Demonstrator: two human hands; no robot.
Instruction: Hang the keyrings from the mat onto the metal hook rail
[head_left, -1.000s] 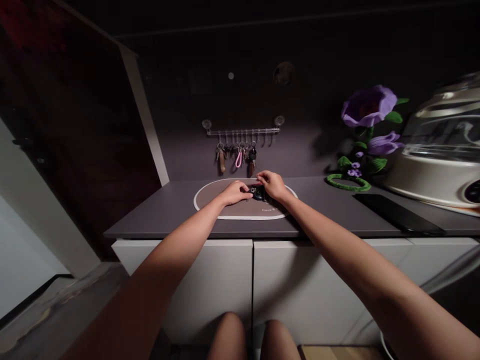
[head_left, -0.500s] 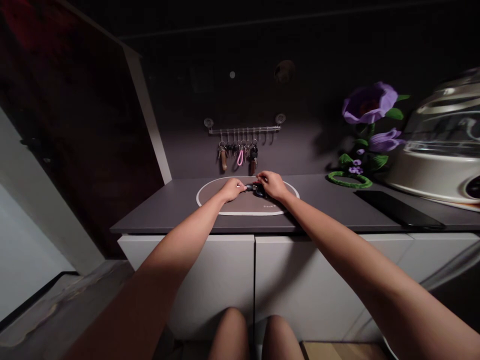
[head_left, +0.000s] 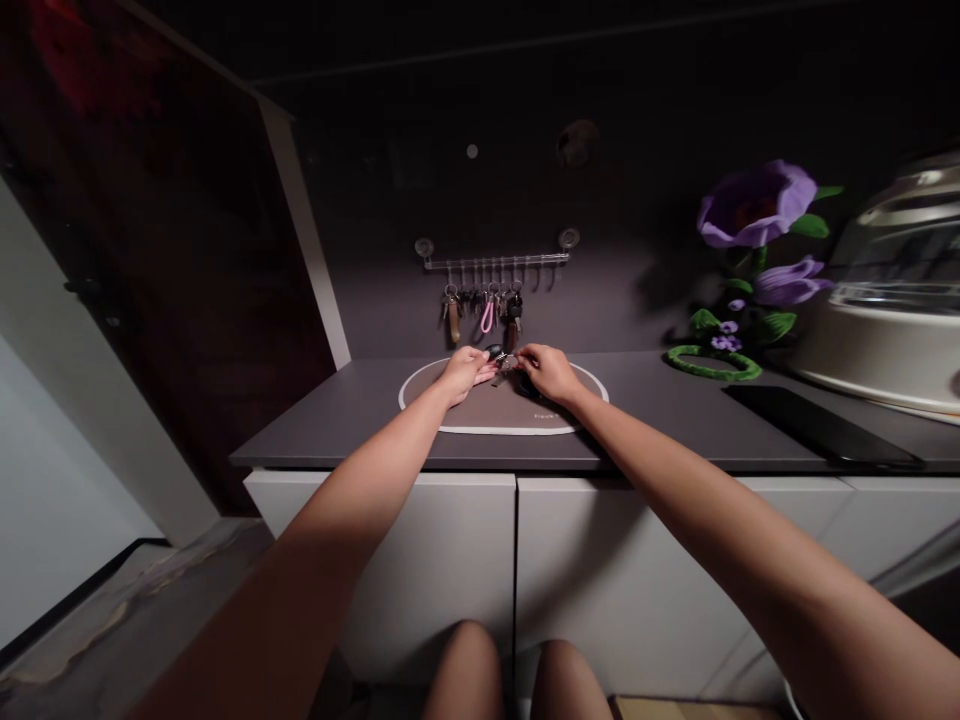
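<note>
Both hands meet over an oval grey-brown mat (head_left: 491,411) with a white rim, on the dark countertop. My left hand (head_left: 466,374) is closed on a black key fob (head_left: 494,352), its thumb pressed on top and its lower fingers extended beneath. Metal keys (head_left: 508,363) hang between the hands, joined to the fob. My right hand (head_left: 550,372) pinches their right end with thumb and fingertips. Partly hidden under the right hand lies a dark object (head_left: 529,386), too shadowed to name.
Several key bunches hang from a clear hook rail (head_left: 496,262) on the wall. A purple flower ornament (head_left: 757,215) with a green ring base (head_left: 712,363) stands to the right. Beside it are a flat black panel (head_left: 817,425) and a white appliance (head_left: 892,345) with a clear cover.
The fob and keys have been raised and tilted, and metal keys now show between the hands. My left fingers have opened out underneath. The view has shifted slightly left.
</note>
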